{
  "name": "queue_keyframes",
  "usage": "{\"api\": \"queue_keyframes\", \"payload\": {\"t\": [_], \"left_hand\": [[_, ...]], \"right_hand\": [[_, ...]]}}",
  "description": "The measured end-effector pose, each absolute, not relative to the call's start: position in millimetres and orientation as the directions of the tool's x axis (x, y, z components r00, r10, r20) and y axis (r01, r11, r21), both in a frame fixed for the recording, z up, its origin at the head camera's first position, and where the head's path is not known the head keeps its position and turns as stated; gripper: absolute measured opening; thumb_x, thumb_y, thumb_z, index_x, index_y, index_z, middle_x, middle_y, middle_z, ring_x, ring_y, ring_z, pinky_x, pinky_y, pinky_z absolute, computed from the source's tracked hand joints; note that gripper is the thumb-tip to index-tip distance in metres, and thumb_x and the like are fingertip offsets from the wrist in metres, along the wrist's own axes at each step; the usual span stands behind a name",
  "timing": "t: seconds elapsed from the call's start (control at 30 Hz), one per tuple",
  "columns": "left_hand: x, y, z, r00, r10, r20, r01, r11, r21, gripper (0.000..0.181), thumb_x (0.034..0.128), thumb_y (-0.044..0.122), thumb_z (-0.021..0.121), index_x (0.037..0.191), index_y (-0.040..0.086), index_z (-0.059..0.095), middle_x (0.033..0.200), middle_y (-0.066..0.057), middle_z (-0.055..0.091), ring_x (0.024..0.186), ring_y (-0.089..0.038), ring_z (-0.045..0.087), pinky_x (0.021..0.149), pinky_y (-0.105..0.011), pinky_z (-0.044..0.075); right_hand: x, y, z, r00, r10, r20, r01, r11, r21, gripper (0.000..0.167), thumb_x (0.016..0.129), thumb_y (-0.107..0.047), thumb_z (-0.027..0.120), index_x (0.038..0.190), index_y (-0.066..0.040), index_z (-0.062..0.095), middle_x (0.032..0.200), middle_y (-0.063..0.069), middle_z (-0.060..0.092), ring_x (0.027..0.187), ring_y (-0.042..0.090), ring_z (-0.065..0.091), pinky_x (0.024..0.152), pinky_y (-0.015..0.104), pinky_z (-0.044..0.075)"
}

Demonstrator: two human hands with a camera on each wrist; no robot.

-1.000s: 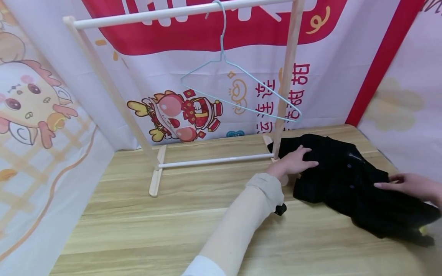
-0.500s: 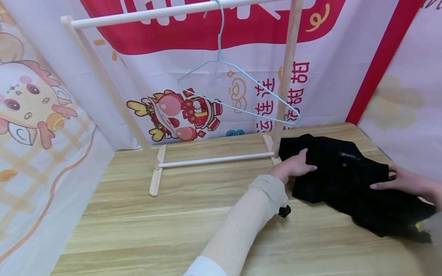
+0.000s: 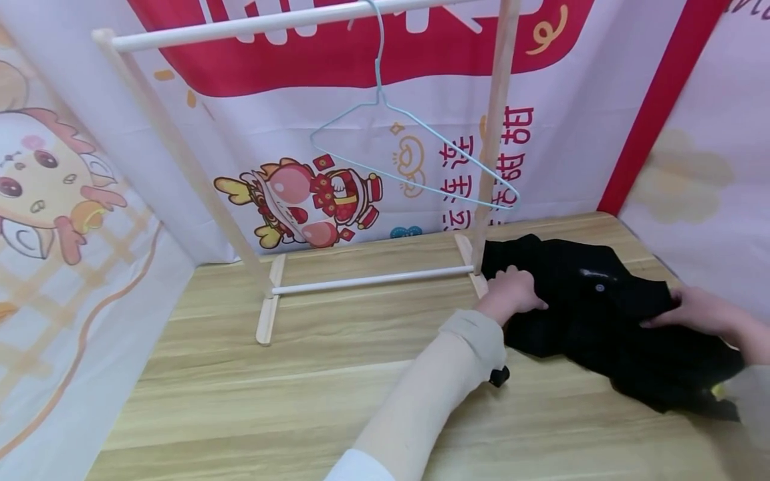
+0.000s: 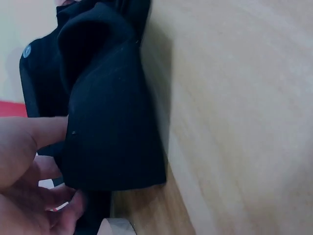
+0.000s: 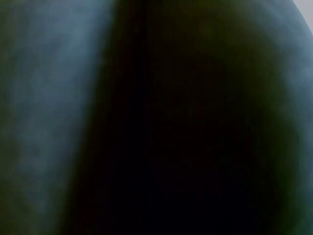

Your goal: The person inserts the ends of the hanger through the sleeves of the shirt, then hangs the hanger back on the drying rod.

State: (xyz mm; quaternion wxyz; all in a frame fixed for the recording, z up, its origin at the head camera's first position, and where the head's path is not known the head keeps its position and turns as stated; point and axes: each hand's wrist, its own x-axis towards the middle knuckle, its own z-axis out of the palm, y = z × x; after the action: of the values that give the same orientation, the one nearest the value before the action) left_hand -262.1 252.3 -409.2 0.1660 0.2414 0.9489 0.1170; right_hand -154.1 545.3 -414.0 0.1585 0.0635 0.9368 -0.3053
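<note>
A black garment [image 3: 601, 334] with a button lies bunched on the wooden table at the right, beside the rack's right foot. My left hand [image 3: 511, 290] holds its left part. In the left wrist view, the left thumb [image 4: 49, 131] goes behind a wide black flap of the garment [image 4: 112, 127], and the other fingers curl below it. At the garment's right side my right hand [image 3: 700, 312] grips the cloth, thumb on top and some fingers hidden in the folds. Dark, blurred cloth fills the right wrist view, so no fingers show there.
A wooden rack [image 3: 496, 127] with white bars stands at the back of the table [image 3: 289, 401]. From its top bar hangs a pale blue wire hanger [image 3: 415, 177]. Printed cloth walls [image 3: 571, 147] close off the back and sides.
The garment's left end has pulled away from the rack's right foot. My left fingers have curled in more, and my right hand has shifted slightly left. The head view has moved slightly.
</note>
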Motion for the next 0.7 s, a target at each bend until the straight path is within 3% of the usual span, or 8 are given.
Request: {"api": "queue_keyframes", "payload": {"t": [0.07, 0.17, 0.37, 0.5, 0.7], "left_hand": [[-260.6, 253.5, -409.2, -0.85, 0.472, -0.235, 0.412, 0.872, 0.263, 0.03, 0.0894, 0.054, 0.076, 0.105, 0.028, 0.075, 0.14, 0.007, 0.051, 0.126, -0.017, 0.045, 0.101, -0.035, 0.042], [-262.5, 252.1, -410.4, -0.842, 0.497, -0.208, 0.436, 0.856, 0.279, 0.025, 0.0902, 0.049, 0.077, 0.1, 0.026, 0.075, 0.135, 0.009, 0.058, 0.124, -0.017, 0.047, 0.097, -0.033, 0.045], [-269.2, 246.9, -414.6, -0.816, 0.558, -0.148, 0.475, 0.795, 0.378, 0.033, 0.0943, 0.024, 0.075, 0.126, 0.019, 0.067, 0.124, 0.006, 0.067, 0.108, -0.009, 0.061, 0.083, -0.021, 0.048], [-270.5, 245.8, -414.9, -0.826, 0.545, -0.144, 0.449, 0.79, 0.417, 0.038, 0.0945, 0.015, 0.073, 0.131, 0.019, 0.064, 0.125, 0.004, 0.067, 0.102, -0.01, 0.062, 0.079, -0.023, 0.049], [-270.0, 238.6, -411.6, -0.803, 0.568, -0.182, 0.457, 0.782, 0.423, 0.051, 0.0957, 0.015, 0.07, 0.145, 0.019, 0.057, 0.139, 0.007, 0.061, 0.118, -0.009, 0.059, 0.088, -0.02, 0.047]], "right_hand": [[-153.7, 543.4, -414.3, -0.95, 0.021, -0.313, 0.202, 0.805, -0.558, 0.034, 0.09, -0.029, 0.079, 0.101, 0.002, 0.068, 0.094, 0.007, 0.072, 0.081, 0.012, 0.061, 0.071, 0.024, 0.047], [-153.4, 540.8, -413.1, -0.955, 0.017, -0.296, 0.19, 0.802, -0.567, 0.035, 0.09, -0.027, 0.08, 0.103, 0.003, 0.068, 0.096, 0.009, 0.072, 0.082, 0.011, 0.061, 0.071, 0.023, 0.047], [-154.3, 541.5, -412.9, -0.95, 0.012, -0.313, 0.199, 0.795, -0.573, 0.052, 0.09, -0.026, 0.08, 0.117, 0.014, 0.061, 0.107, 0.018, 0.071, 0.091, 0.018, 0.063, 0.073, 0.024, 0.049], [-154.1, 539.6, -414.7, -0.962, -0.004, -0.272, 0.163, 0.792, -0.588, 0.057, 0.089, -0.021, 0.081, 0.122, 0.017, 0.056, 0.112, 0.023, 0.069, 0.092, 0.014, 0.061, 0.074, 0.021, 0.048], [-151.8, 535.5, -414.7, -0.967, -0.016, -0.253, 0.138, 0.804, -0.579, 0.054, 0.088, -0.022, 0.082, 0.12, 0.014, 0.058, 0.112, 0.021, 0.067, 0.092, 0.014, 0.059, 0.075, 0.022, 0.047]]}}
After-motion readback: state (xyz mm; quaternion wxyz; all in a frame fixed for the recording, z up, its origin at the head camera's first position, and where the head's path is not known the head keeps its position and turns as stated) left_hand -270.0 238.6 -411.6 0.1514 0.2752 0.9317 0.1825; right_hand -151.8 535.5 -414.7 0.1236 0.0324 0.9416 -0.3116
